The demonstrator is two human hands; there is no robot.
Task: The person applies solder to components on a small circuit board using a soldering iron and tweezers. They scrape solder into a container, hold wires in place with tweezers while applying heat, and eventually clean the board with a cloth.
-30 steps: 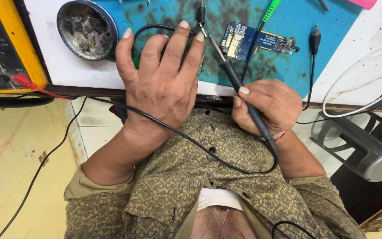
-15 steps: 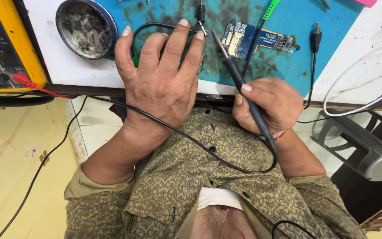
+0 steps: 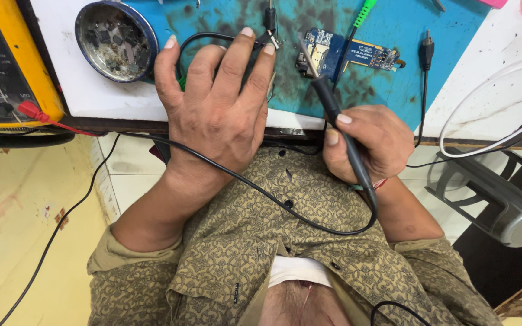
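A white tabletop [image 3: 110, 96] with a scuffed, soot-stained blue mat [image 3: 394, 27] runs along the far side of the scene, above a pale yellow floor. The left hand [image 3: 215, 111] lies flat and spread on the mat's near edge, grasping nothing; its fingertips rest beside a looped black cable and a small metal-tipped clip [image 3: 269, 24]. The right hand [image 3: 367, 142] is clenched around a slim black probe [image 3: 339, 130], held like a pen, with the pointed metal tip at the near-left corner of a small blue circuit board [image 3: 324, 54] in the middle of the mat; I cannot tell if tip and board touch.

The probe's rubbery lead [image 3: 261, 190] sags across the patterned olive shirt toward a yellow-cased meter [image 3: 7, 60] at far left. A tug on that slack lead could jerk the tip sideways, so it skids over the board's tiny parts or bridges two contacts. The light, flat board lies unclamped and may slide under pressure. A round metal dish [image 3: 116, 39] of small dark scraps sits just left of the left hand, and a careless sweep could tip it.
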